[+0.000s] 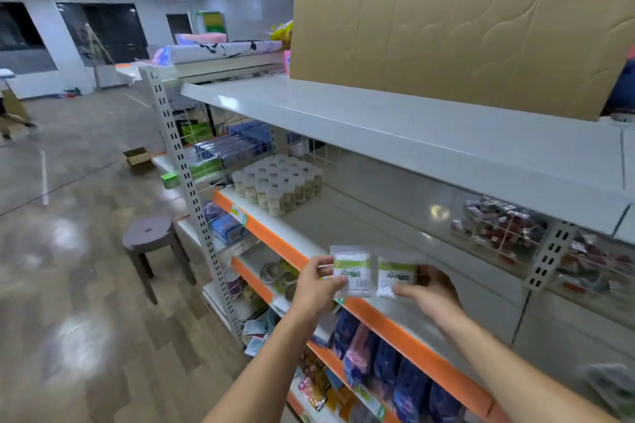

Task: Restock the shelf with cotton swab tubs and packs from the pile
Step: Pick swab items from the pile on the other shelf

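My left hand (318, 287) pinches a clear cotton swab pack (354, 273) with a green label. Beside it, my right hand (429, 295) holds a second, similar pack (395, 276). Both packs hang upright just above the front of the orange-edged shelf (405, 330). Several white-lidded cotton swab tubs (278, 184) stand grouped at the shelf's far left end. The stretch of shelf between the tubs and my hands is bare.
A white top shelf (378, 120) overhangs, with a large cardboard sheet (464, 21) on it. Clear boxes of small items (501, 227) hang at the back right. Lower shelves hold blue and pink packets (385, 361). A dark stool (149, 233) stands in the aisle to the left.
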### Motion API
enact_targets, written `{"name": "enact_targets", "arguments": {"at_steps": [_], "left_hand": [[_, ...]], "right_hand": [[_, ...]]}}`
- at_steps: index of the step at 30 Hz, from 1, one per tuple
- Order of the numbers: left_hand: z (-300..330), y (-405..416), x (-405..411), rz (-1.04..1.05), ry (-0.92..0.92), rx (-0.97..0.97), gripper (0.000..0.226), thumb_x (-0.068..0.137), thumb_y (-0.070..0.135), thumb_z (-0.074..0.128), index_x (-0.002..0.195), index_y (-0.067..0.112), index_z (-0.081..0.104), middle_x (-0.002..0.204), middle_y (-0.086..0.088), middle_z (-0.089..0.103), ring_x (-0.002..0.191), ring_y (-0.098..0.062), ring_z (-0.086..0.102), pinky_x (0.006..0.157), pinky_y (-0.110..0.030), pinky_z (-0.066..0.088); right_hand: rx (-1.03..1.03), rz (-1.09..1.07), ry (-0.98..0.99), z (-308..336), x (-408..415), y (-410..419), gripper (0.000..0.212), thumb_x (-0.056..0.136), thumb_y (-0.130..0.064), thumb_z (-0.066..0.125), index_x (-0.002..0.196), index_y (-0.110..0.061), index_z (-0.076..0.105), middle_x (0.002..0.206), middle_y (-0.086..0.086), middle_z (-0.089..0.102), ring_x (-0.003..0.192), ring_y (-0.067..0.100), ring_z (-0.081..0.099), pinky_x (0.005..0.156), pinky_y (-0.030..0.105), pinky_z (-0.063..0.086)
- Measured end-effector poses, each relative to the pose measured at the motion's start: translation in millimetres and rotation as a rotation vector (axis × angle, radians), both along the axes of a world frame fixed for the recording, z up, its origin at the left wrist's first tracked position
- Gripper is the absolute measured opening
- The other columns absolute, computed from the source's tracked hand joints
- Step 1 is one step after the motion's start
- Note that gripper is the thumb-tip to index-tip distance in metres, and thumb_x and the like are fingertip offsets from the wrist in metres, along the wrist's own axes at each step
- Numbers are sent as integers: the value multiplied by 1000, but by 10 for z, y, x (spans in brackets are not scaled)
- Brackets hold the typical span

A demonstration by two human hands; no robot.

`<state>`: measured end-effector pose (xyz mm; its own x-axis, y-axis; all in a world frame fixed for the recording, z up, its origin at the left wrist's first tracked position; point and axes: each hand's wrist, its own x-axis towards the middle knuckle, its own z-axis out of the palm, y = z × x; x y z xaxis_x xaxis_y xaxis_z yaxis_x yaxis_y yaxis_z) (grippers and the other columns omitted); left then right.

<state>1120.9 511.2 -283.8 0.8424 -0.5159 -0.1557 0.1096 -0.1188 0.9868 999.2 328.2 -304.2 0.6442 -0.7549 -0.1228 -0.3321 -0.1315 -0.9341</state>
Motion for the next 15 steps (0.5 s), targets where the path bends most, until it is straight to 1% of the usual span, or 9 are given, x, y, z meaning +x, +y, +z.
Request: {"name": "enact_targets", "arguments": {"at_steps": [1,3,5,8,11,13,15], "left_hand": [[-17,24,106,7,4,4,38,86,3,71,118,19,57,108,-4,63,84,-11,66,52,-13,47],[-35,57,329,27,6,4,38,86,3,71,118,19,57,110,-5,63,85,-12,65,52,-13,47],[-58,66,563,44,4,2,38,86,4,72,117,21,57,108,-3,61,81,-11,63,50,-13,45],[-58,44,917,52,1,10,39,87,5,72,119,22,57,105,5,57,83,-5,61,49,-9,45],[-79,-10,1250,34,3,29,40,88,4,71,122,19,56,108,3,57,86,-7,61,50,-7,45],[-72,-52,1468,23,-8,45,41,88,5,71,124,19,55,111,0,58,88,-8,62,54,-9,47],[-62,-117,1693,7,-31,52,43,88,5,71,127,15,53,111,-2,58,93,-13,62,60,-11,48]], "right_hand": [[-1,8,0,-13,115,7,41,70,-14,87,105,-12,65,93,2,71,82,14,66,64,24,46],[-7,27,-7,-29,350,10,39,70,-14,87,102,-13,66,87,-3,70,77,9,65,59,19,43],[0,38,-26,-51,591,2,38,69,-12,87,101,-12,66,84,-4,70,74,7,65,56,16,42],[22,27,-40,-95,949,-18,39,67,-7,88,100,-8,68,85,1,72,77,15,68,60,22,46],[37,16,-42,-124,1254,-53,40,65,-9,89,99,-7,69,82,1,73,71,13,67,57,23,47],[50,25,-34,-127,1445,-82,42,62,-13,92,98,-9,71,85,3,75,76,18,71,64,29,54],[44,17,-38,-106,1623,-124,43,61,-14,92,98,-9,72,87,6,76,82,23,72,73,36,56]]}}
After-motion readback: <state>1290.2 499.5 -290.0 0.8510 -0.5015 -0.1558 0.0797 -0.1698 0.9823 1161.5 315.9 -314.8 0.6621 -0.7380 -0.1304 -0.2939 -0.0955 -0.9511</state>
